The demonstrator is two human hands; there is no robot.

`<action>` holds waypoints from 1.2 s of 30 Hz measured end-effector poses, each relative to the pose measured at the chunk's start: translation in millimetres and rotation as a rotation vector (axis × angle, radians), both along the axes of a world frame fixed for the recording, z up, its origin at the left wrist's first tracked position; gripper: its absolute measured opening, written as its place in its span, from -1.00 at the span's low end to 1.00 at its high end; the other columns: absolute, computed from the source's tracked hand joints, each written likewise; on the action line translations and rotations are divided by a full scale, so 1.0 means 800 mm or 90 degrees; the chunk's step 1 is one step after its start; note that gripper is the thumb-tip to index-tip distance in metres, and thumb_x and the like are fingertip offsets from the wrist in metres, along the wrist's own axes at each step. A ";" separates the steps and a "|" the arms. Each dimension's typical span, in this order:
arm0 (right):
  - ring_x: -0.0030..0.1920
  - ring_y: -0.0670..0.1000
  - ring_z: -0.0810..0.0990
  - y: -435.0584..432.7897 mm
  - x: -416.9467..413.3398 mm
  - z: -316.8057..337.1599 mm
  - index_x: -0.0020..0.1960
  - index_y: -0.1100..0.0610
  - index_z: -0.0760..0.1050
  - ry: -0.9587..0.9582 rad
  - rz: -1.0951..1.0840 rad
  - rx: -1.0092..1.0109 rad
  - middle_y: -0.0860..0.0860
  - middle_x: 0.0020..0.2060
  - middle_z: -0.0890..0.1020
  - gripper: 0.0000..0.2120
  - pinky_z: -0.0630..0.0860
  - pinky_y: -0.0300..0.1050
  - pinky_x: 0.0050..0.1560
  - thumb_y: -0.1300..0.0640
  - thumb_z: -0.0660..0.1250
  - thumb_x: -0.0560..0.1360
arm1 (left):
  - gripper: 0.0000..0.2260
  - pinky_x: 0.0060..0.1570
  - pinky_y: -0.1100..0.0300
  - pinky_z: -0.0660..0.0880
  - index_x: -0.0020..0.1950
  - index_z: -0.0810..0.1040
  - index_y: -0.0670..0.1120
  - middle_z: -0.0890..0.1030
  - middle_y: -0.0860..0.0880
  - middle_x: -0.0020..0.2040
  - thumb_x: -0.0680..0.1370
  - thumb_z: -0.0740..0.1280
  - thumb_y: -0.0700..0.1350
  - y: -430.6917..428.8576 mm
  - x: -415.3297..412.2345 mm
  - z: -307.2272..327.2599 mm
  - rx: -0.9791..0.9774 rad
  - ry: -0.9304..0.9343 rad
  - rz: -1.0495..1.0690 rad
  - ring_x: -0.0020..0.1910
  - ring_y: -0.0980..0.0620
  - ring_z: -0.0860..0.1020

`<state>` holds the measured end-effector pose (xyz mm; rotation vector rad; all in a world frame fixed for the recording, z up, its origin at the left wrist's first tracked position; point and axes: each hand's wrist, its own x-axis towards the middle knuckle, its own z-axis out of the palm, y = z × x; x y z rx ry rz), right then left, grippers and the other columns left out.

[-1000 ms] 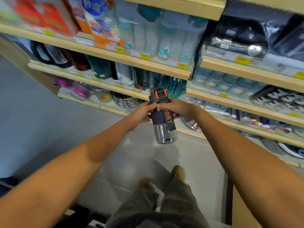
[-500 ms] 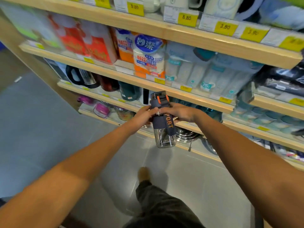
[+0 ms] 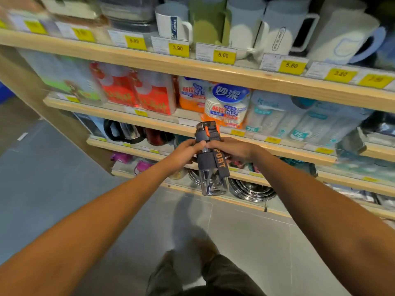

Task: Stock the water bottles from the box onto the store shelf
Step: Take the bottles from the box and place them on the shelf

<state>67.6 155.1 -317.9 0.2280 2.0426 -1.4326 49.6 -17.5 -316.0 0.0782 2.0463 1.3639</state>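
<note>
left hand: the left hand grasped the neck of the bottle from the left side, its fingers curled round it.
right hand: the right hand grasped the same neck from the right side; the thumbs of both hands almost met at the front.
bottle: the clear plastic water bottle, with a dark grey lid, an orange latch and a grey strap lettered "port" in orange, was held nearly upright in the air before the shelves and stood on no board.
shelves: the light wooden store shelves were full on every level.
top board: pale mugs stood behind yellow price tags reading 5.80, 3.90 and 5.00.
second board: packs of paper cups in red, orange and blue.
lower boards: a kettle with a black handle at the left; shiny steel bowls just behind the base of the bottle.
floor: grey tiles, with the person's legs below.
</note>
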 end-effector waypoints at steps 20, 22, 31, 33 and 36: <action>-0.20 -0.03 0.54 -0.072 0.009 0.321 -0.09 0.02 0.48 0.373 -0.218 0.235 0.00 -0.18 0.58 -0.77 0.46 -0.15 -0.17 -0.13 0.20 0.56 | -0.70 -0.27 0.25 0.45 0.11 0.42 -0.05 0.53 -0.01 -0.10 0.58 0.20 0.16 -0.041 -0.067 0.278 0.199 0.381 -0.136 -0.25 0.07 0.52; -0.14 -0.01 0.55 -0.076 0.002 0.359 0.03 0.07 0.49 0.426 -0.217 0.231 0.03 -0.12 0.59 -0.73 0.46 -0.11 -0.10 -0.12 0.21 0.56 | -0.69 -0.32 0.33 0.45 0.15 0.42 -0.07 0.52 0.04 -0.11 0.59 0.17 0.14 -0.043 -0.073 0.320 0.205 0.437 -0.142 -0.23 0.08 0.52; -0.41 -0.08 0.35 -0.106 -0.030 0.505 -0.18 0.07 0.39 0.629 -0.256 0.238 0.01 -0.35 0.42 -0.75 0.27 -0.26 -0.45 -0.07 0.27 0.55 | -0.59 0.12 0.02 0.47 0.31 0.36 -0.10 0.51 0.00 0.09 0.60 0.15 0.15 -0.060 -0.105 0.472 0.289 0.512 -0.165 0.08 0.01 0.54; -0.33 -0.03 0.42 -0.114 -0.035 0.539 -0.16 0.09 0.42 0.684 -0.271 0.232 0.07 -0.28 0.48 -0.75 0.33 -0.25 -0.41 -0.08 0.29 0.53 | -0.60 0.17 -0.03 0.45 0.37 0.27 0.00 0.51 0.02 0.18 0.58 0.22 0.11 -0.067 -0.113 0.504 0.334 0.484 -0.218 0.19 0.01 0.52; -0.18 -0.05 0.56 -0.123 -0.050 0.591 0.02 0.10 0.49 0.763 -0.291 0.220 0.04 -0.11 0.60 -0.74 0.46 -0.23 -0.20 -0.10 0.30 0.53 | -0.35 0.12 -0.01 0.41 0.46 0.05 0.14 0.51 0.09 0.24 0.51 0.37 0.06 -0.080 -0.129 0.549 0.331 0.475 -0.274 0.17 0.08 0.51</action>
